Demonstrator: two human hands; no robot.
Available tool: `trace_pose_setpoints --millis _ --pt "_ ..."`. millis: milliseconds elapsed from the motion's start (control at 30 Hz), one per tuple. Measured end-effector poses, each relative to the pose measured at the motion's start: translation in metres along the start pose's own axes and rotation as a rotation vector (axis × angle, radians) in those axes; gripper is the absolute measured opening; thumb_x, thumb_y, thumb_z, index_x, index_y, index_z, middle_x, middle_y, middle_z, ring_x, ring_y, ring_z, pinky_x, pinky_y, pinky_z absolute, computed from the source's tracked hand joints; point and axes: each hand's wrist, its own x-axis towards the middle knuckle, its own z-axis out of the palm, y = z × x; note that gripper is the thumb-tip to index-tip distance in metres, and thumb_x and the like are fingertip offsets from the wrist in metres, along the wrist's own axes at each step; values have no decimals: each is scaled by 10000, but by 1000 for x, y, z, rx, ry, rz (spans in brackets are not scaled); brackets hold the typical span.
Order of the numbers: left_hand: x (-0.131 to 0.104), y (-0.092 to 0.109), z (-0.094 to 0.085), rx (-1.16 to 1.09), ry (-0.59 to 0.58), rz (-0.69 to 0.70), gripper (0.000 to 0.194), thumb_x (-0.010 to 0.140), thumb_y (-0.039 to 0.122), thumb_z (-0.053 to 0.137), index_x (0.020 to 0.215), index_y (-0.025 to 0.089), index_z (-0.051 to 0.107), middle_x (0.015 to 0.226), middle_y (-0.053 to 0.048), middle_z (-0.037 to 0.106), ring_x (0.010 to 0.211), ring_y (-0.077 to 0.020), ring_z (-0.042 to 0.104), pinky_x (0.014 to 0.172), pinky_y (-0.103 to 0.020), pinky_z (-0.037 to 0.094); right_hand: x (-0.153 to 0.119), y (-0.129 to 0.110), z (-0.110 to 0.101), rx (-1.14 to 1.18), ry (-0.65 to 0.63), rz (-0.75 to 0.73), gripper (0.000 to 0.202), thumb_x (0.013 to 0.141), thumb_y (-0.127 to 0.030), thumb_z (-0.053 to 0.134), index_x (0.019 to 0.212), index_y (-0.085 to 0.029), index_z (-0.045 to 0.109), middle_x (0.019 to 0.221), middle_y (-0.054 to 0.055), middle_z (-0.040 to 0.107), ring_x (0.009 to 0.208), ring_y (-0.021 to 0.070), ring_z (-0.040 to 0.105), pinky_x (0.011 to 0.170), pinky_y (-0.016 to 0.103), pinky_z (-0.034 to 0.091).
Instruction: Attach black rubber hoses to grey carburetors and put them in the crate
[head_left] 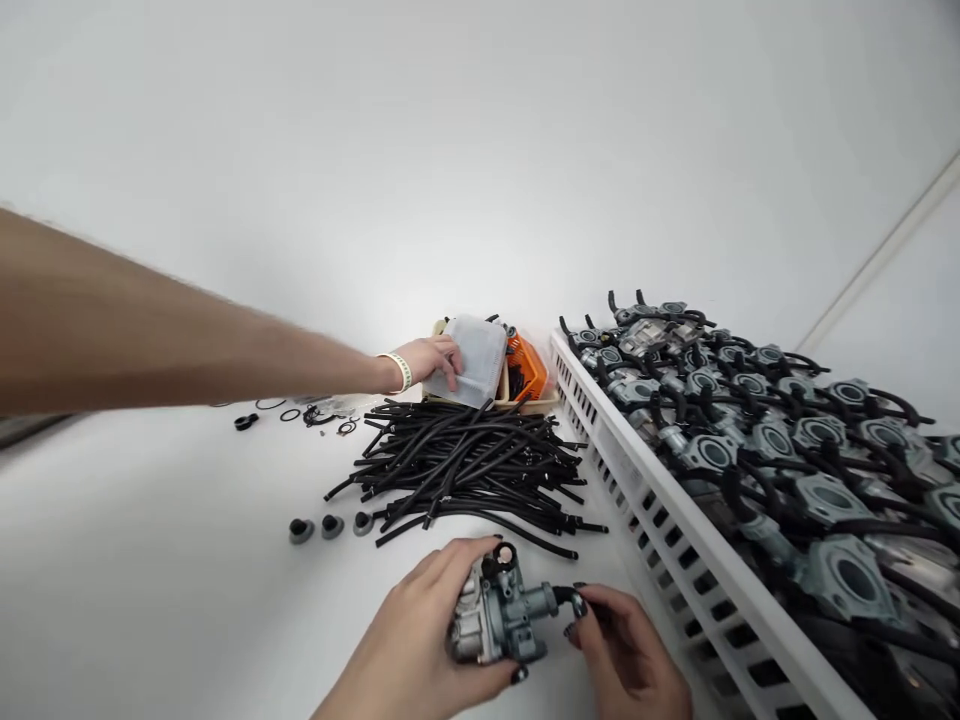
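Note:
In my left hand (420,630) is a metal carburetor (514,610), gripped around its body near the bottom of the head view. My right hand (626,650) pinches a short black rubber piece (564,596) at the carburetor's right-hand port; its far end is hidden by my fingers. Just beyond my hands lies a loose pile of black rubber hoses (472,460). Several grey and black round caps (331,526) stand in a row left of the carburetor.
Along the right, a white slotted crate (675,500) is heaped with carburetors (772,437). Another person's arm (225,350) reaches from the left to a translucent plastic container (476,355). Behind it sits an orange basket (528,368). Black rings (290,415) lie scattered at left.

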Motion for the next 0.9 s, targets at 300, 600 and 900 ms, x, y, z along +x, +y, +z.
trace_pose_setpoints --millis 300,600,900 --pt "-8 -9 22 26 207 81 659 720 208 705 1326 332 476 1294 -18 632 1165 -223 616 970 -324 514 -2 -7 -5 163 -135 43 460 845 -581 616 1066 -195 734 780 63 743 787 196 717 747 222 577" --pt "-6 -11 31 -67 331 109 665 688 176 713 1303 326 511 1260 -41 634 1132 -268 622 957 -398 511 5 -6 -4 66 -92 -177 323 895 -468 569 1010 -234 761 1135 111 715 1066 258 667 859 316 564" --pt "-6 -12 32 -33 346 139 664 691 147 688 1311 308 515 1245 -42 642 1123 -263 625 933 -380 519 3 -11 -4 74 -143 -22 389 892 -537 556 1037 -222 732 1098 91 748 964 236 713 849 290 561"
